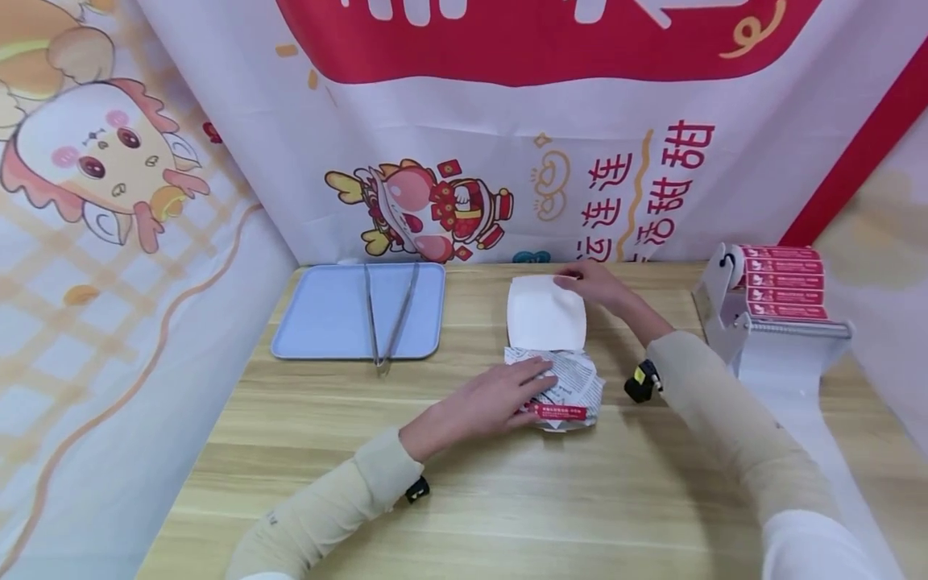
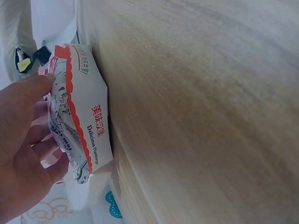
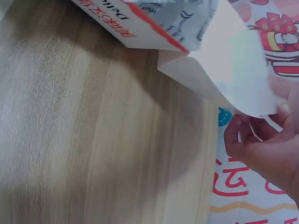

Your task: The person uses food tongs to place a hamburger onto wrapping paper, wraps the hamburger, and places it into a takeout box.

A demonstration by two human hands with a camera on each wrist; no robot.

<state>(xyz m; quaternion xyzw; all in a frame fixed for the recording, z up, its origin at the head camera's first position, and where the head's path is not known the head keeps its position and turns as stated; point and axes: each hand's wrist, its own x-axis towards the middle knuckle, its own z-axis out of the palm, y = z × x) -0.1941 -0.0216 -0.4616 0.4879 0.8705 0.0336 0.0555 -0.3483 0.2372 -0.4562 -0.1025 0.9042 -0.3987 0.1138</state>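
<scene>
A hamburger box (image 2: 96, 112) of white card with red scalloped edging stands on the table with its lid (image 1: 546, 314) tipped back. In it sits a wrapped burger (image 1: 573, 379) in newsprint-patterned paper with a red sticker strip (image 1: 561, 412). The fingers of my left hand (image 1: 496, 399) rest spread over the wrapped burger, its thumb near the box's front edge. My right hand (image 1: 598, 286) pinches the far right corner of the lid, as the right wrist view shows. Whatever the paper encloses is hidden.
Left of the box, a blue tray (image 1: 333, 310) bears metal tongs (image 1: 395, 322) whose tip juts past its near edge. On the right stands a label dispenser (image 1: 783, 290) with red stickers, its pale backing strip (image 1: 786, 395) trailing forward. A printed cloth (image 1: 449, 113) hangs behind the table (image 1: 507, 515).
</scene>
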